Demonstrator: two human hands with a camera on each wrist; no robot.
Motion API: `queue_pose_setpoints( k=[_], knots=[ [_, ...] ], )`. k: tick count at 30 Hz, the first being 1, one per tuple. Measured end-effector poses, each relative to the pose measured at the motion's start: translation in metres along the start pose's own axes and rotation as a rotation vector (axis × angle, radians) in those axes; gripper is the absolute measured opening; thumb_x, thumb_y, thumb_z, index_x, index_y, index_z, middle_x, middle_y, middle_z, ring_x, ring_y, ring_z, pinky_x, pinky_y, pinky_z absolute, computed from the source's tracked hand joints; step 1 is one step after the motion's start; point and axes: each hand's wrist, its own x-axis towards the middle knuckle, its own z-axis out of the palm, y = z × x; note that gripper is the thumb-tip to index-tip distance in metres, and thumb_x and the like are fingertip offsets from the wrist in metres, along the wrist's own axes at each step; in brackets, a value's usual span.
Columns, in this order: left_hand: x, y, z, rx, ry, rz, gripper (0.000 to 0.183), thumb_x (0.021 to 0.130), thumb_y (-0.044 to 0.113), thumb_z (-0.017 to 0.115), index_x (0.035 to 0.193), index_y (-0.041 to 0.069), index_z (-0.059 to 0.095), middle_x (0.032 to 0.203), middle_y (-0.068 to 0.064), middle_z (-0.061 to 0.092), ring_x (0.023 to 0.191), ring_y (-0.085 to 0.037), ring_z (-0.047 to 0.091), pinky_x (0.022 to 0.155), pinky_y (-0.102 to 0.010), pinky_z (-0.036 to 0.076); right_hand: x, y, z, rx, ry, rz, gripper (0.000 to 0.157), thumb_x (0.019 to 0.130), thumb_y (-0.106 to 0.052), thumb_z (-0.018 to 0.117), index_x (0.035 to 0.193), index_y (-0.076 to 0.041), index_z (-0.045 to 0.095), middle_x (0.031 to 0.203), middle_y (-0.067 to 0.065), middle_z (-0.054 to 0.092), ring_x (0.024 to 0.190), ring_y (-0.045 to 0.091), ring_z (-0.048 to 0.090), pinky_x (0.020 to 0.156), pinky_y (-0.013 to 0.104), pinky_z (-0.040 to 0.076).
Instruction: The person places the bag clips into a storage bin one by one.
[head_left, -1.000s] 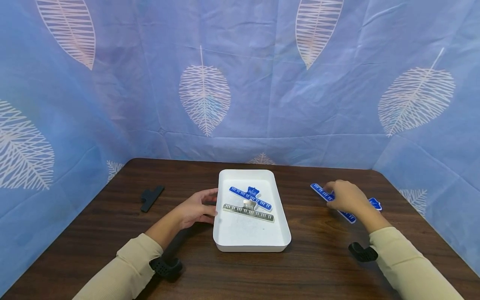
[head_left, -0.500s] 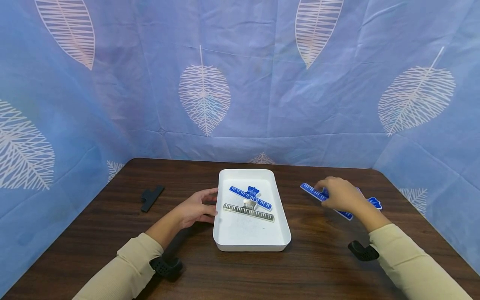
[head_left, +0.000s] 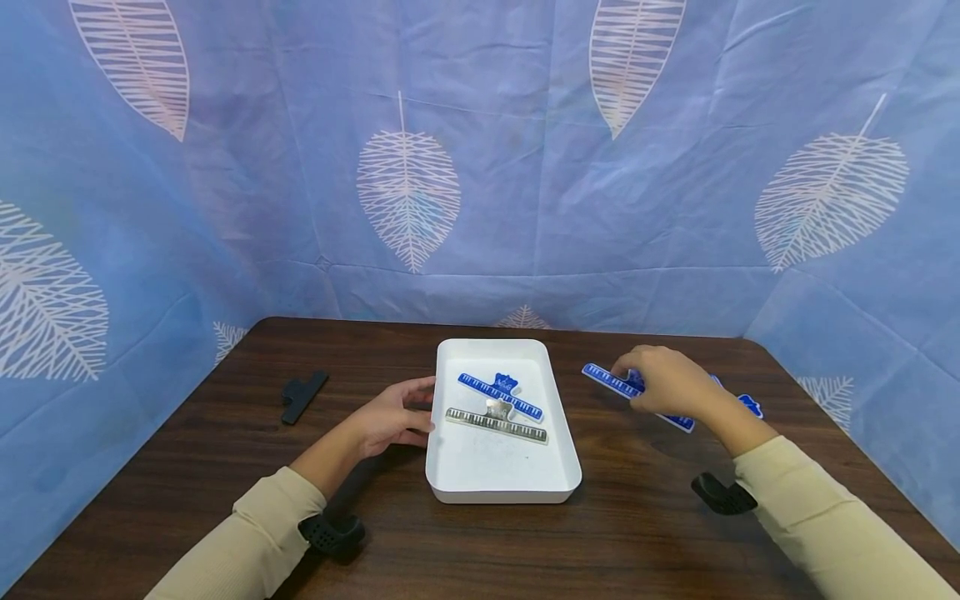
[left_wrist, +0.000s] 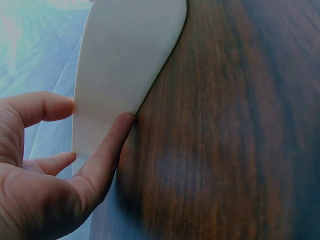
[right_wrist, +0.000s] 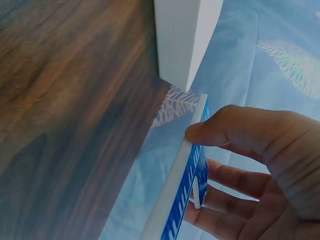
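The right hand point(head_left: 666, 383) pinches one blue clip point(head_left: 604, 379) right of centre in the head view, its fingers point(right_wrist: 239, 180) curled; the left hand point(head_left: 386, 419) touches the white tray point(head_left: 495, 473) with loosely spread fingers. The clip looks light and stiff (perhaps slippery plastic), best held near its middle.

Your right hand point(head_left: 670, 383) pinches a blue, piano-key-patterned clip point(head_left: 609, 380) slanting right of centre; your left hand point(head_left: 387, 419) touches the white tray point(head_left: 491, 471) below centre.
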Motion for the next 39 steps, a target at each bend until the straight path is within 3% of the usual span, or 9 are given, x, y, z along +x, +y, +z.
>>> queue_pose_setpoints(
  k=[17,39],
  knots=[
    [0.0,-0.001,-0.001,-0.007,-0.005,0.008,0.082,0.081,-0.011,0.063,0.153,0.003,0.026,0.143,-0.027,0.035,0.108,-0.037,0.059,0.083,-0.05,0.055,0.015,-0.034,-0.013,0.003,-0.02,-0.1,0.037,0.072,-0.009,0.077,0.108,-0.007,0.072,0.106,0.009,0.067,0.088,0.023,0.061,0.073,0.044,0.055],
    [0.001,-0.002,0.0,-0.005,0.015,0.001,0.082,0.08,-0.01,0.064,0.152,0.005,0.028,0.142,-0.025,0.037,0.106,-0.035,0.06,0.083,-0.05,0.055,0.04,-0.075,-0.009,-0.023,-0.098,-0.17,0.034,0.074,-0.014,0.08,0.107,-0.012,0.073,0.105,0.005,0.067,0.091,0.021,0.06,0.082,0.043,0.054]
  ],
)
